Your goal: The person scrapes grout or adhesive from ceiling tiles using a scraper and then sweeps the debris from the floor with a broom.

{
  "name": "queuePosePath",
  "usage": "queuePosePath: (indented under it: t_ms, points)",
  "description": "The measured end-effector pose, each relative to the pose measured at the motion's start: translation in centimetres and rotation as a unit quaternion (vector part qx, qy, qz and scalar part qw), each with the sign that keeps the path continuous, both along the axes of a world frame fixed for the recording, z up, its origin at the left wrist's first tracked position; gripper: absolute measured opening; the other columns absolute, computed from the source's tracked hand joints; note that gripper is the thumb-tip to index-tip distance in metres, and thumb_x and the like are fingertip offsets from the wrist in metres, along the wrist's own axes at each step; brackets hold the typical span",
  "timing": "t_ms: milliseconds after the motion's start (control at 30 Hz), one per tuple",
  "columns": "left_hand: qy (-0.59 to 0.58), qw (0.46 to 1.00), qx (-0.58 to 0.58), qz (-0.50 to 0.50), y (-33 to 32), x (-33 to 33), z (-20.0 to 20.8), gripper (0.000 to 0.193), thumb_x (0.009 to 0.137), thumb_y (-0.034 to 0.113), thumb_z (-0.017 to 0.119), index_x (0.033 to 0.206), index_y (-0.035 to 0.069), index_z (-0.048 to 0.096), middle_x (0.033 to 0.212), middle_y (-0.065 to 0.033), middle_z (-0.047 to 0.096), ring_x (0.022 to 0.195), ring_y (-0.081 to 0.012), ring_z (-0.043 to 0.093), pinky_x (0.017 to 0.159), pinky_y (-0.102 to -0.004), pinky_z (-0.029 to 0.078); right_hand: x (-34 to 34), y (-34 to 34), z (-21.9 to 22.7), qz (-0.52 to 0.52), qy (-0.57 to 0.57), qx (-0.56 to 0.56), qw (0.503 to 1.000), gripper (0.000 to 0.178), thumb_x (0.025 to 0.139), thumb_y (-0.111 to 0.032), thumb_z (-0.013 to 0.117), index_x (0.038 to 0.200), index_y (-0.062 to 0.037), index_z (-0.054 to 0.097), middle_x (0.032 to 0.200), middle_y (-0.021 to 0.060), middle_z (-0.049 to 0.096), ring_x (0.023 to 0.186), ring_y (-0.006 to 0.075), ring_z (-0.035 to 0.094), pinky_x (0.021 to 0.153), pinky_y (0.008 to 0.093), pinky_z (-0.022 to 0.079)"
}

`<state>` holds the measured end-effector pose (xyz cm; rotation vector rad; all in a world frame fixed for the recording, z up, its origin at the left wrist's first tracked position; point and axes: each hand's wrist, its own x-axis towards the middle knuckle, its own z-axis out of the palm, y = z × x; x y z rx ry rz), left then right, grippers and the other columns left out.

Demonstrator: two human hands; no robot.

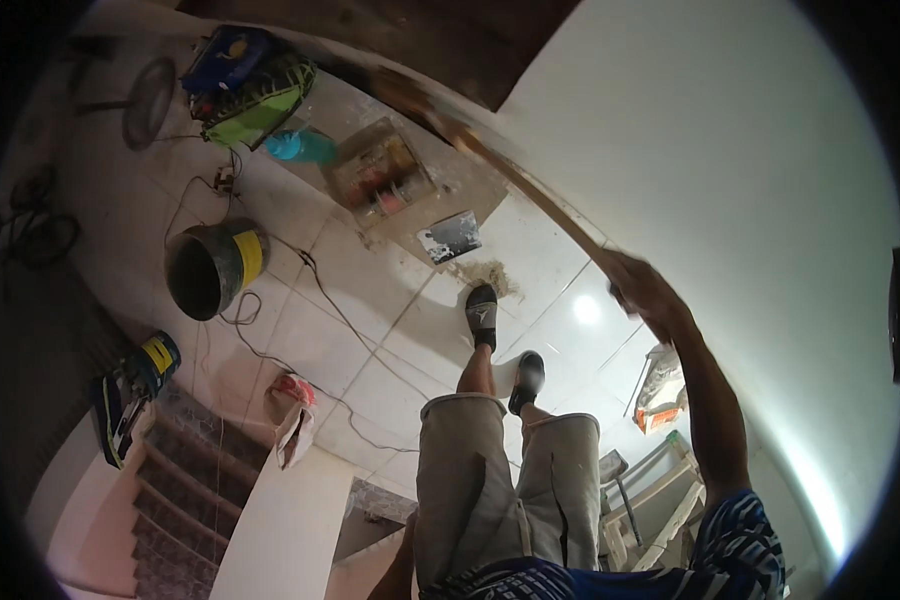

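In the head view, a long wooden straightedge (510, 175) is held by the right hand (642, 288), with the fingers wrapped tight round its near end. The straightedge is laid flat against the white wall (730, 150) and runs up and left from the hand. It looks blurred, so the wall is judged to be getting scraped smooth. The left hand cannot be seen. Far below the straightedge, on the tiled floor (370, 340), a black bucket (210, 268) with a yellow band, a flat trowel (450, 238) and a blue bottle (300, 147) are seen. Two feet in dark sandals are seen under the straightedge. A firm, steady pull along the wall is called for next.
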<state>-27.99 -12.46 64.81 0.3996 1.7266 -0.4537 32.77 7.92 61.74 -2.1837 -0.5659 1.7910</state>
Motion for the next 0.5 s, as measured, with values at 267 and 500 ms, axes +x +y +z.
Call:
queuePosePath:
  t_ms: [267,500]
  points:
    - [-0.018,0.998,0.017,-0.052,-0.6,-0.8,-0.3,0.038,0.094,0.039,0.052,0.109,0.005,0.061,0.094,-0.0038,0.059,0.085,-0.0112,0.053,0.074,-0.0288,0.044,0.1,16.2,-13.4,0.264,-0.135,0.032,0.954,0.039,0.083,-0.009,0.044,0.120,-0.0007,0.051,0.074,0.0150,0.063,0.064,0.0233,0.063,0.051,0.0392,0.052]
    - [-0.037,0.995,0.020,-0.092,-1.8,-3.4,1.6,0.042,0.094,0.041,0.052,0.114,0.005,0.060,0.096,-0.0038,0.058,0.089,-0.0111,0.052,0.079,-0.0298,0.044,4.0,-8.5,-17.3,0.330,-0.295,0.096,0.891,0.050,0.082,-0.009,0.040,0.131,-0.0125,0.044,0.092,0.0206,0.066,0.075,0.0351,0.066,0.063,0.0471,0.053]
